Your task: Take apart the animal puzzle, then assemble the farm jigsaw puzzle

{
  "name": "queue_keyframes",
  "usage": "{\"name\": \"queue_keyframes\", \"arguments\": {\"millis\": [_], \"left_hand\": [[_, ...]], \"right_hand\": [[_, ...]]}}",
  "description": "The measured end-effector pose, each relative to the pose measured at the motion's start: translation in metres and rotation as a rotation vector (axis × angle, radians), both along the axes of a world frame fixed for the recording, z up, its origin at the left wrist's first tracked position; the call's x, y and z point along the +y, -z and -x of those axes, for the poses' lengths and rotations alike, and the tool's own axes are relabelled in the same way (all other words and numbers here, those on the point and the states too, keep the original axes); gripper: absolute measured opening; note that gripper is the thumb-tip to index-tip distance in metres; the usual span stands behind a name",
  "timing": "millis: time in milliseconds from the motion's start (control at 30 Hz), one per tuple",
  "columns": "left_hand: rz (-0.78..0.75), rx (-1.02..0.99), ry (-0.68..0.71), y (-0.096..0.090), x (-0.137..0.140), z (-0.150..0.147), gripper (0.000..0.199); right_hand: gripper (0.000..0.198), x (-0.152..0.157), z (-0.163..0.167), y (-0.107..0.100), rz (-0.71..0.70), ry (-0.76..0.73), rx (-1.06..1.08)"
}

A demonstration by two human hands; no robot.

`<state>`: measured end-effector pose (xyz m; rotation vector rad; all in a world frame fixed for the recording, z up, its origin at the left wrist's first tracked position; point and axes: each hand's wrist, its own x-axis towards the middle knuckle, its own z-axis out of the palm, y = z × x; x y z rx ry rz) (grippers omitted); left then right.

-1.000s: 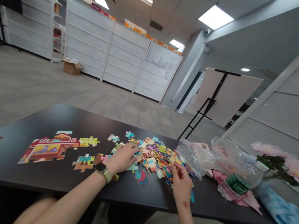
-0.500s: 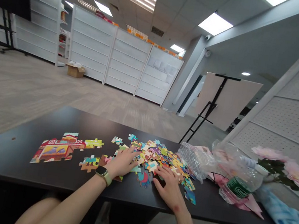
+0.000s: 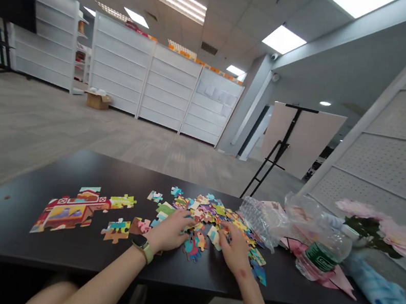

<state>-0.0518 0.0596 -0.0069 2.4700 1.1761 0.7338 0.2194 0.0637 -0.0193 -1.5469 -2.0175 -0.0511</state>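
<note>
A heap of loose jigsaw puzzle pieces (image 3: 218, 210) lies on the dark table between and beyond my hands. My left hand (image 3: 170, 230), with a watch (image 3: 140, 241) on its wrist, rests at the heap's left side, fingers stretched over pieces. At the heap's near right, my right hand (image 3: 236, 248) touches pieces with thumb and fingers apart, beside a pale puzzle piece (image 3: 213, 235). A blue and red puzzle piece (image 3: 192, 248) lies between the hands. To the left is a joined puzzle section (image 3: 69, 210) showing a red barn. A smaller joined group (image 3: 116, 231) sits nearer my left wrist.
Crumpled clear plastic packaging (image 3: 264, 219) lies right of the heap. Beyond it stand a plastic bottle (image 3: 324, 255) with a green label, pink flowers (image 3: 401, 234) and a blue cloth (image 3: 378, 288). The table's front edge (image 3: 51, 266) runs close to my forearms.
My left hand has shifted slightly right across the heap and its fingers bend more. My right hand has moved a little right. The pieces between them have shifted, and the view has tilted slightly up.
</note>
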Motion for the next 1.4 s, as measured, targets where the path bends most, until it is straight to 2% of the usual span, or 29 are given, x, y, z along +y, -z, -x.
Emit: {"name": "queue_keyframes", "arguments": {"millis": [100, 167, 233, 333, 433, 567, 700, 767, 833, 933, 1033, 1133, 1200, 1300, 1400], "left_hand": [[-0.028, -0.029, 0.047, -0.007, -0.005, 0.001, 0.041], [-0.054, -0.029, 0.031, -0.014, -0.007, 0.004, 0.039], [-0.086, -0.011, -0.077, -0.021, -0.009, 0.008, 0.036], [-0.148, 0.023, -0.264, -0.028, -0.009, 0.016, 0.035], [-0.158, 0.064, -0.299, -0.025, -0.01, 0.022, 0.035], [-0.069, 0.136, -0.244, -0.016, -0.014, 0.024, 0.037], [-0.016, 0.184, -0.213, -0.015, -0.014, 0.022, 0.041], [-0.025, 0.194, -0.195, -0.017, -0.013, 0.02, 0.043], [-0.047, 0.196, -0.173, -0.018, -0.012, 0.019, 0.043], [-0.103, 0.201, -0.149, -0.018, -0.013, 0.019, 0.043], [-0.141, 0.229, -0.119, -0.017, -0.017, 0.023, 0.046], [-0.134, 0.238, -0.11, -0.019, -0.021, 0.028, 0.048], [-0.11, 0.238, -0.119, -0.022, -0.023, 0.031, 0.048], [-0.037, 0.264, -0.129, -0.026, -0.026, 0.032, 0.048], [0.039, 0.292, -0.148, -0.025, -0.028, 0.033, 0.048]], "right_hand": [[0.042, 0.037, 0.003, -0.01, 0.035, -0.006, -0.032], [0.048, 0.059, 0.013, -0.014, 0.065, -0.02, -0.053], [0.05, 0.074, 0.026, -0.018, 0.109, -0.067, -0.07], [0.039, 0.085, 0.042, -0.027, 0.175, -0.212, -0.082], [0.039, 0.094, 0.044, -0.04, 0.179, -0.306, -0.046], [0.049, 0.107, 0.028, -0.048, 0.172, -0.272, 0.025], [0.035, 0.104, 0.014, -0.043, 0.285, -0.333, -0.006], [0.047, 0.098, 0.013, -0.041, 0.369, -0.392, -0.045], [0.049, 0.092, 0.014, -0.043, 0.45, -0.427, -0.064], [0.037, 0.085, 0.013, -0.052, 0.508, -0.41, -0.038], [0.033, 0.083, 0.008, -0.061, 0.49, -0.32, -0.037], [0.032, 0.085, 0.0, -0.067, 0.422, -0.104, -0.084], [0.035, 0.085, -0.004, -0.068, 0.402, -0.039, -0.133], [0.037, 0.083, -0.006, -0.07, 0.432, -0.165, -0.166], [0.023, 0.077, -0.003, -0.073, 0.475, -0.252, -0.141]]}}
